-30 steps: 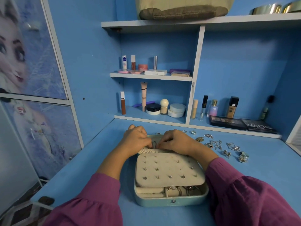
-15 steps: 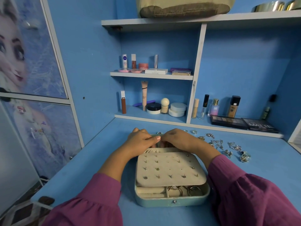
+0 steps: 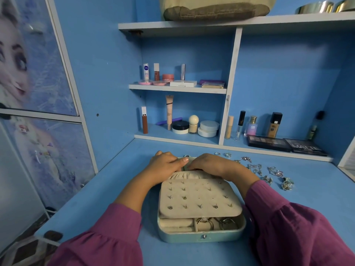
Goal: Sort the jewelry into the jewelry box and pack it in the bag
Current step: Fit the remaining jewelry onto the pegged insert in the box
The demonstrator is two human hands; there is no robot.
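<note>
A: Where is the jewelry box (image 3: 201, 238)?

B: On the blue desk (image 3: 307, 208), at six o'clock from the shelves. It is pale teal, and a cream stud panel (image 3: 199, 200) covers most of it. Rings (image 3: 206, 222) show in the front compartments.

A: And the hands?

B: Both are at the box's far edge, at twelve o'clock from the panel. The left hand (image 3: 165, 166) lies flat, fingers straight, pointing toward three o'clock, pressing on a gathered cream pocket (image 3: 184, 174). The right hand (image 3: 209, 164) is curled over the same spot, its fingertips tucked under; I cannot tell whether it pinches anything.

A: Loose jewelry?

B: Silver chains and rings (image 3: 269, 172) lie scattered on the desk at three o'clock from the hands, apart from the box. More small rings (image 3: 222, 154) sit at one o'clock.

A: The bag?

B: A beige bag (image 3: 217, 8) rests on the top shelf (image 3: 288, 21), at twelve o'clock, well apart from the box.
</note>
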